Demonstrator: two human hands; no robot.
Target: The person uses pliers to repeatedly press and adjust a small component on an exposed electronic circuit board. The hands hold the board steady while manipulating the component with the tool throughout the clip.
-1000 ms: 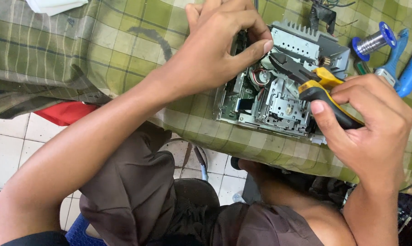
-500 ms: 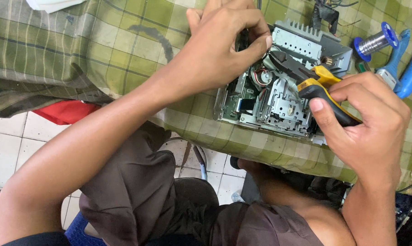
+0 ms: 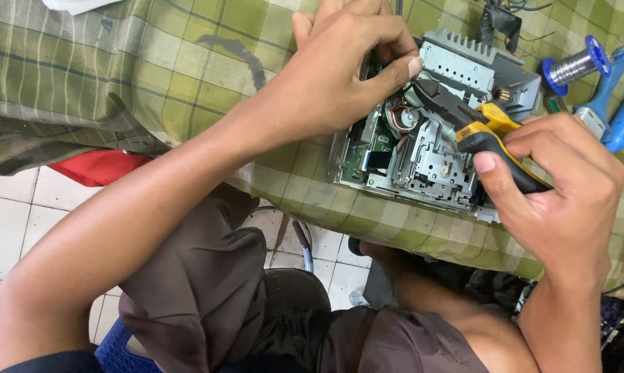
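Note:
An opened metal electronic unit (image 3: pixel 422 155) with bare circuit boards and a finned heat sink lies on a green checked cloth (image 3: pixel 153 62). My left hand (image 3: pixel 339 69) grips its left upper side, fingers curled over the edge. My right hand (image 3: pixel 567 200) holds pliers (image 3: pixel 477 124) with yellow and black handles. The dark jaws of the pliers reach into the unit's inside, close to my left index fingertip. What the jaws pinch is hidden.
A spool of solder wire on a blue reel (image 3: pixel 578 65) and a blue tool (image 3: pixel 619 114) lie at the right of the unit. Black cables (image 3: pixel 502 17) run off its far side. Below the table edge are my knees, a tiled floor (image 3: pixel 8 207) and a red object (image 3: pixel 94 166).
The view has shifted slightly. My left fingers have curled a little tighter on the unit, and the pliers have stayed inside it almost still.

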